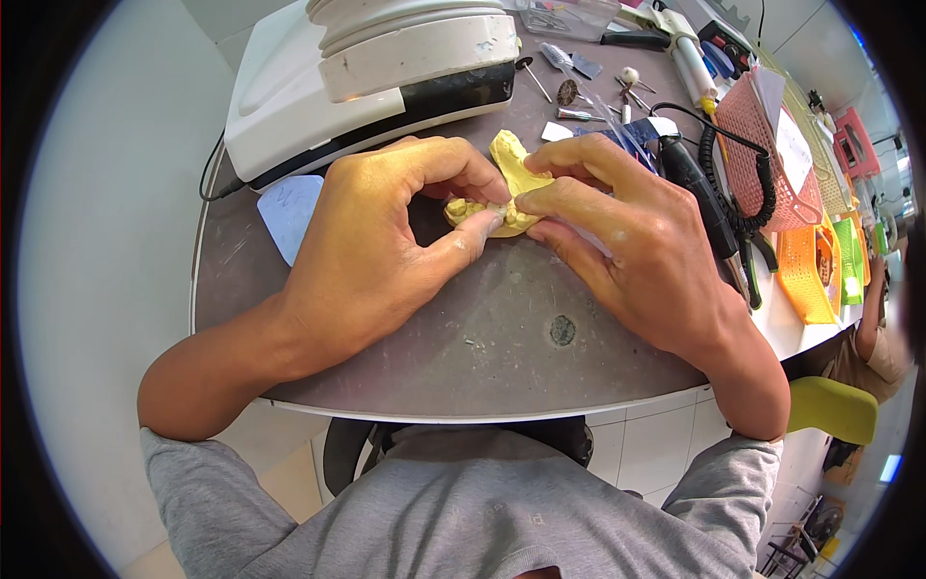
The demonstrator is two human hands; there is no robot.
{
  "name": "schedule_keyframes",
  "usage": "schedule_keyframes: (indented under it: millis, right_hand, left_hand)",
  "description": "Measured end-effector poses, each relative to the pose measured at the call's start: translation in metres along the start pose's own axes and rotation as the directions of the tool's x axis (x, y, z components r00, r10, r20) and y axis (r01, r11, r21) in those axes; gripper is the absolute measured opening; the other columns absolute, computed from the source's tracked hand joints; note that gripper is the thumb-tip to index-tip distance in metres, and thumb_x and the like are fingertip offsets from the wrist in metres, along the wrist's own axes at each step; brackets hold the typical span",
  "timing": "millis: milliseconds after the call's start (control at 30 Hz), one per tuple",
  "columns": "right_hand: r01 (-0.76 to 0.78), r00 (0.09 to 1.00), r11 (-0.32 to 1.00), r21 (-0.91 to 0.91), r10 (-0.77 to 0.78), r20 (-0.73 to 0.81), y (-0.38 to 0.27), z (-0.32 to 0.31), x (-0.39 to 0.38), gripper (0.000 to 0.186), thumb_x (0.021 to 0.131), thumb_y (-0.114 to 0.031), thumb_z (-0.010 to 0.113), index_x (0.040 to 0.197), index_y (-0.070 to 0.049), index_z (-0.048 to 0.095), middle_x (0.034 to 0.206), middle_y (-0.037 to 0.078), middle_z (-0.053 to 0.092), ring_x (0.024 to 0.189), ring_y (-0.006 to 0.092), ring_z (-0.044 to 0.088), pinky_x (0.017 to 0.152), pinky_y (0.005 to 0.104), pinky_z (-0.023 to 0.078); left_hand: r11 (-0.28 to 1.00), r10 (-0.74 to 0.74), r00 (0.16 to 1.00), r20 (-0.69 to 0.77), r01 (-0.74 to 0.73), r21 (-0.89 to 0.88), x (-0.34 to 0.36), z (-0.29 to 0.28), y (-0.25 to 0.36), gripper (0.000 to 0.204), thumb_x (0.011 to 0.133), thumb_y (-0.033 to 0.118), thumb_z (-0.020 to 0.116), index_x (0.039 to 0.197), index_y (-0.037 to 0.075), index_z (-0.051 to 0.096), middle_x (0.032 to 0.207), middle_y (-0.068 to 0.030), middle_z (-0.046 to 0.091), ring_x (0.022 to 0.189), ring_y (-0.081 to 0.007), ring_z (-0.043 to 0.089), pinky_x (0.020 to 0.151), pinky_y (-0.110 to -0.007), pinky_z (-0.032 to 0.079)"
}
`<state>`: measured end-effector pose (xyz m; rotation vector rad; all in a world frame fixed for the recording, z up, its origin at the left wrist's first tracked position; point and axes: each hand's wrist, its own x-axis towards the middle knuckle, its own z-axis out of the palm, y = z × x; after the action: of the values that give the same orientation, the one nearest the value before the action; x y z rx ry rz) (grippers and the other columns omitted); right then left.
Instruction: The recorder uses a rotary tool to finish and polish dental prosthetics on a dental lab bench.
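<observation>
A yellow plaster dental model (521, 172) with a row of moulded teeth is held up over the grey work table (463, 357). My right hand (637, 232) grips the model's right side, its thumb and fingers closed round the edge. The thumb and forefinger of my left hand (371, 232) pinch at the front teeth of the model. Between these fingertips a small whitish piece (496, 207) shows, possibly a tooth crown, touching the model. My fingers partly cover both the piece and the model's lower edge.
A white and black bench machine (289, 96) fills the back left, with a pale blue sheet (291, 214) before it. Small rotary tools (567, 92) lie behind the model. A black handpiece (696, 193) with coiled cord and a pink basket (757, 145) stand right. Another person (868, 352) sits far right.
</observation>
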<state>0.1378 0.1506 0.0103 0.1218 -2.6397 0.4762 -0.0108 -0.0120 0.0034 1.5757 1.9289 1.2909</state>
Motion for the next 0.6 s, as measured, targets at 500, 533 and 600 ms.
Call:
schedule_keyframes:
  millis: [500,533,600]
  right_hand:
    - [0.034,0.999,0.999,0.023,-0.034,-0.011,-0.003,0.0,0.002,0.019,0.078,-0.003,0.074,0.096,-0.005,0.069,0.11,0.011,0.063,0.088,0.0265,0.068,0.076,0.0355,0.055]
    - [0.022,1.0,1.0,0.007,-0.022,-0.018,-0.002,0.0,0.0,0.017,0.079,-0.004,0.073,0.095,-0.005,0.069,0.107,0.01,0.062,0.086,0.0271,0.067,0.074,0.0368,0.055]
    - [0.033,0.999,0.999,0.005,-0.033,-0.034,-0.001,-0.001,0.0,0.015,0.079,-0.005,0.073,0.094,-0.004,0.068,0.105,0.01,0.062,0.083,0.0274,0.067,0.072,0.0375,0.054]
  left_hand:
    - [0.997,0.023,1.0,0.011,-0.024,0.073,-0.002,0.0,-0.002,0.015,0.082,-0.001,0.067,0.095,-0.002,0.062,0.093,-0.0065,0.062,0.084,-0.0138,0.058,0.078,-0.028,0.047]
    - [0.995,0.053,0.999,0.005,-0.054,0.085,-0.003,0.002,-0.003,0.016,0.082,0.0,0.068,0.096,-0.002,0.062,0.094,-0.0068,0.062,0.083,-0.0137,0.057,0.076,-0.029,0.046]
    - [0.994,0.074,0.996,-0.044,-0.07,0.087,-0.007,0.009,-0.004,0.016,0.081,0.0,0.068,0.096,-0.002,0.062,0.094,-0.0068,0.062,0.083,-0.014,0.057,0.076,-0.029,0.046]
